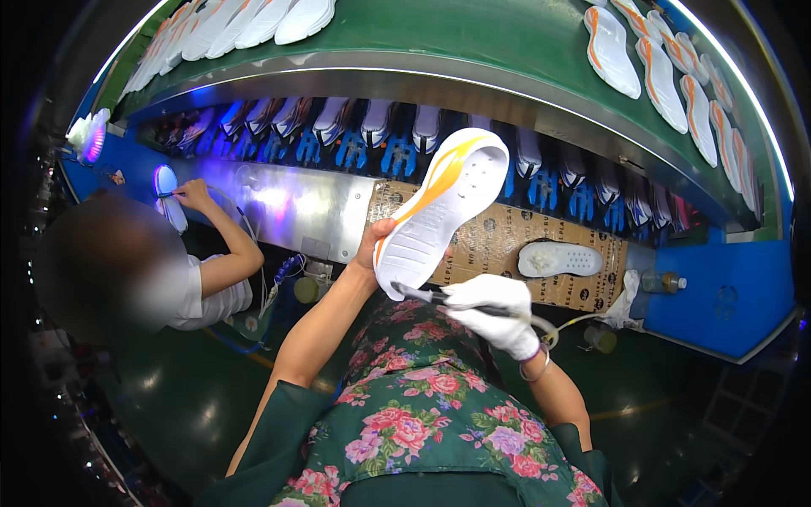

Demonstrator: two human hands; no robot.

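1. A shoe-making workshop, laid out as a production line, is indicated.
2. Rows of white-and-orange soles [610, 51] are set out on a long green surface [465, 38] at the upper left and upper right of the frame.
3. Beneath it, shoe uppers [376, 122] are lined up on blue supports [351, 154].
4. At centre, a slim black tool [422, 294] is held to a large white sole [435, 198].
5. At left, a sole-shaped part [166, 179] is handled by a co-worker [226, 269].

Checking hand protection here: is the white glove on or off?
On: the glove covers the right hand, which holds the black tool.
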